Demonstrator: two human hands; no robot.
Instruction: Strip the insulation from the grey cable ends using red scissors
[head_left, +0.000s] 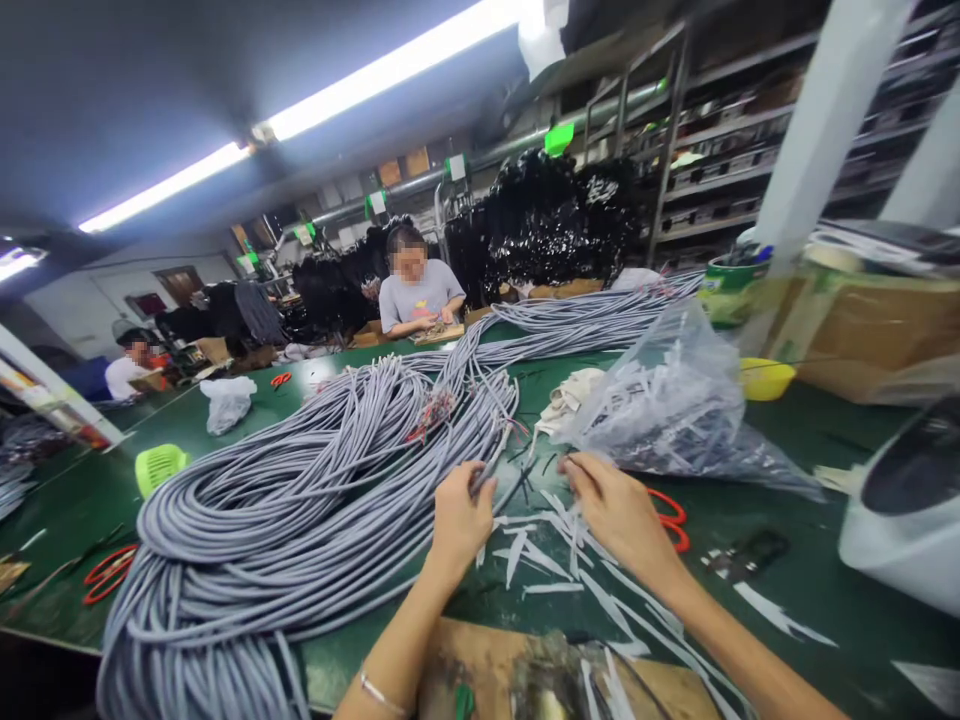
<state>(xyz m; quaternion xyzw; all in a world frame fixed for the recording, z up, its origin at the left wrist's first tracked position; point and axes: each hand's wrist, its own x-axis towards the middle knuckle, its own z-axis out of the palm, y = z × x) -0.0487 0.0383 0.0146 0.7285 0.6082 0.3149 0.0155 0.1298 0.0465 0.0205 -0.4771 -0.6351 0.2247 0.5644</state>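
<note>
A large bundle of grey cables (300,490) lies looped across the green table, with stripped red and dark wire ends (433,412) showing in its middle. At the bundle's right side, my left hand (461,515) is closed, its thumb and fingers around a grey cable (517,485) whose dark wire ends point toward the other hand. My right hand (619,510) is a short way to the right, thumb and fingertips pressed together. Whatever it pinches is too small to make out. Below and between the hands lie white strips (536,555) scattered on the table.
A clear plastic bag of pale pieces (667,405) stands beyond my right hand, beside a cream cloth (574,395). Red-handled scissors (670,520) lie by my right wrist. A white container (907,530) is at the right. A co-worker (420,285) sits across the table.
</note>
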